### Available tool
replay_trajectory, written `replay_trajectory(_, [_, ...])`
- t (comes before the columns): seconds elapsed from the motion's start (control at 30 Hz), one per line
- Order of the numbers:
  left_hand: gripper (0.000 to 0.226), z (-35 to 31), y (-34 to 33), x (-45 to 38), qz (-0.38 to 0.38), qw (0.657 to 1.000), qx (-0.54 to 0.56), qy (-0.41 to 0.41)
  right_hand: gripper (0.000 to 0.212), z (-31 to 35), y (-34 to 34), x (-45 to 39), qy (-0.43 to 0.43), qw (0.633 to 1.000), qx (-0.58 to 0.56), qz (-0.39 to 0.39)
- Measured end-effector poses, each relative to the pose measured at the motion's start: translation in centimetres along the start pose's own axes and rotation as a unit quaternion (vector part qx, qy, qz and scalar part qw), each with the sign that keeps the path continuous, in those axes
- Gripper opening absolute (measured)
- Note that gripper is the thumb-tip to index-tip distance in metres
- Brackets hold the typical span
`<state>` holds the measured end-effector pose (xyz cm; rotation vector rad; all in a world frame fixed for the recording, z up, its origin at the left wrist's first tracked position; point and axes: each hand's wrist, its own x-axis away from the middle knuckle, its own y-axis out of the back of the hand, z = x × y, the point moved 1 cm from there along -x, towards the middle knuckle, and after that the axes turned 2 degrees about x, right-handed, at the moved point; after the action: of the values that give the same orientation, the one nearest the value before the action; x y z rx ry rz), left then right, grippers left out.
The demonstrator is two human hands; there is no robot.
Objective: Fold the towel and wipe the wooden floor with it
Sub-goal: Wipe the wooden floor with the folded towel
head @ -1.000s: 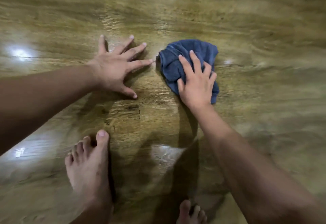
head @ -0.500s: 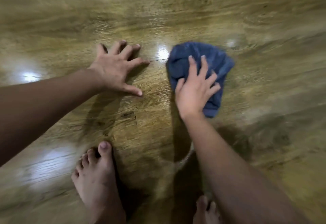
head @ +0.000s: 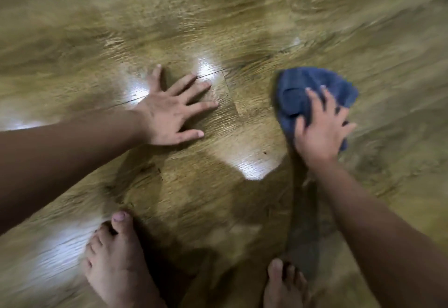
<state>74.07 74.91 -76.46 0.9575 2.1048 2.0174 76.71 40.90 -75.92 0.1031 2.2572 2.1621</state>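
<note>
Wooden floor (head: 242,28) — left hand (head: 167,113) splayed flat, right hand (head: 320,133) pressing towel (head: 303,84).

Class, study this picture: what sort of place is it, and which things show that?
Probably a room in a home: a glossy wooden floor, bare feet, and a blue towel pressed down by the right hand.

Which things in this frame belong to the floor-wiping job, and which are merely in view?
Part of the job:
- blue towel, bunched up
- right hand pressing on the towel
- wooden floor

Merely in view:
- left hand, spread flat on the floor as support
- left foot
- right foot
</note>
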Motion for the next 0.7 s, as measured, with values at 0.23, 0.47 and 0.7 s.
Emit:
replay_trajectory(0.23, [0.063,-0.6,3.6,-3.6,-0.058,0.993,-0.095,-0.048,0.06,-1.0,0.4,0.2,-0.234,0.972,-0.016,-0.003])
replay_trajectory(0.47, [0.069,-2.9,5.7,-7.7,0.022,0.964,-0.242,-0.106,0.068,9.8,-0.1,11.9,0.011,0.998,-0.053,0.018])
replay_trajectory(0.7, [0.101,-2.7,6.8,-10.7,0.093,0.977,-0.176,-0.075,0.066,-0.2,-0.5,9.4,0.018,0.999,-0.015,0.031])
